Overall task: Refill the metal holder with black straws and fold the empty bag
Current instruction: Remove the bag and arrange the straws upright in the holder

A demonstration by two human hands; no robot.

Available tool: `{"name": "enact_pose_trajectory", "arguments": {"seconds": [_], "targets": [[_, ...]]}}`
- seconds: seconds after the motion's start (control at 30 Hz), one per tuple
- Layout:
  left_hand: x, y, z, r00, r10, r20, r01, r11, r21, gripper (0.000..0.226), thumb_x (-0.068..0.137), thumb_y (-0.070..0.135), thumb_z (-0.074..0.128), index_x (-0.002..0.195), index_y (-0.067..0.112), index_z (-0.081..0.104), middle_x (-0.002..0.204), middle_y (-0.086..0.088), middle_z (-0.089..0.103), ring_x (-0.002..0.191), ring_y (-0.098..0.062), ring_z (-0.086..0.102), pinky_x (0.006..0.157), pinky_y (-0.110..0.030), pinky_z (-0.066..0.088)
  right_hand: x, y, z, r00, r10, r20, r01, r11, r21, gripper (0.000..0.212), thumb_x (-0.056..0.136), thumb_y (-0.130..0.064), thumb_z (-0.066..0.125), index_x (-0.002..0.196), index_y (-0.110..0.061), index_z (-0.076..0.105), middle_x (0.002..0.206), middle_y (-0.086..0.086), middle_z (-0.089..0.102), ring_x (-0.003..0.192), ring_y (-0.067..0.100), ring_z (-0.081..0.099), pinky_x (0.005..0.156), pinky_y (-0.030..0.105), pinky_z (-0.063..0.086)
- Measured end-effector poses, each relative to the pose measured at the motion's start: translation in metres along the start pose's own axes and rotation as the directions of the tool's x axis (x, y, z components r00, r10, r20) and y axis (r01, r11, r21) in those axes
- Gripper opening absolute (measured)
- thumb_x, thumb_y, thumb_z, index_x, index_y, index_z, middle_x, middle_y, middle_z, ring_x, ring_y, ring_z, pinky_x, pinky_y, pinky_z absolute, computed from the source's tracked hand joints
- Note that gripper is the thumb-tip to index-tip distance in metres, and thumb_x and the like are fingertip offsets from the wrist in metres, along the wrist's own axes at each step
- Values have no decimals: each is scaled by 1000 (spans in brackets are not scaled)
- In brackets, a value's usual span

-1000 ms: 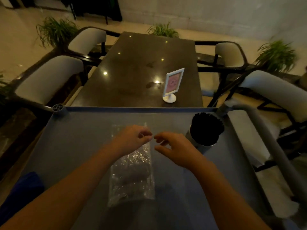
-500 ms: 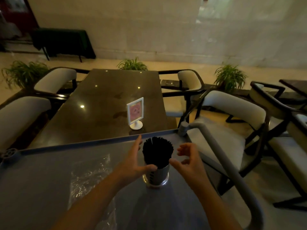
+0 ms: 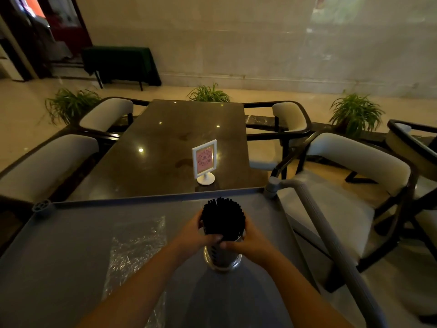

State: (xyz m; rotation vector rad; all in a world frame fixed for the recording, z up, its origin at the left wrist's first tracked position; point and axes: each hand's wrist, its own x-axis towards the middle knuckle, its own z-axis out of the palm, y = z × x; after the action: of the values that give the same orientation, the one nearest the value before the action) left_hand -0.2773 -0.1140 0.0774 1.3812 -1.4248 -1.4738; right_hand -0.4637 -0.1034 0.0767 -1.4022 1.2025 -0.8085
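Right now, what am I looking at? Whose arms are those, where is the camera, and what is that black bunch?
There is no machine here, just a person. The camera sits on the person's head and looks down, so their two arms reach in from the bottom. The left hand and the right hand are curled around a bunch of black straws standing in a shiny metal holder. The holder stands on a grey cart. To its left a clear plastic bag lies flat. Behind the cart is a dark table with a small sign on it.
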Motion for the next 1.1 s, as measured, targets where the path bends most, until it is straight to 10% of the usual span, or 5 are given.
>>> {"name": "enact_pose_trajectory", "arguments": {"seconds": [0.43,0.57,1.1], "targets": [[1,0,-13,996,-24,83,27,999,-45,52,79,0,75,121,24,57,122,0,65,120,-17,58,98,-32,51,7,4,10,991,10,-137,-9,1000,8,44,78,-17,77,119,-19,60,112,1,68,106,14,64,91,31,54],[5,0,-15,992,-20,124,24,999,-28,62,73,10,80,130,22,57,126,-3,66,120,-19,60,106,-46,47,8,3,16,980,42,-195,-31,998,58,34,81,-10,73,109,-25,60,101,-9,67,95,4,63,73,12,52],[6,-13,-17,992,106,69,-108,994,30,49,82,3,73,117,33,56,119,4,64,122,-18,56,103,-35,44,-4,-1,30,942,38,-335,-52,998,-33,31,82,-17,73,111,-19,63,103,-4,69,100,10,65,83,23,54]]}}
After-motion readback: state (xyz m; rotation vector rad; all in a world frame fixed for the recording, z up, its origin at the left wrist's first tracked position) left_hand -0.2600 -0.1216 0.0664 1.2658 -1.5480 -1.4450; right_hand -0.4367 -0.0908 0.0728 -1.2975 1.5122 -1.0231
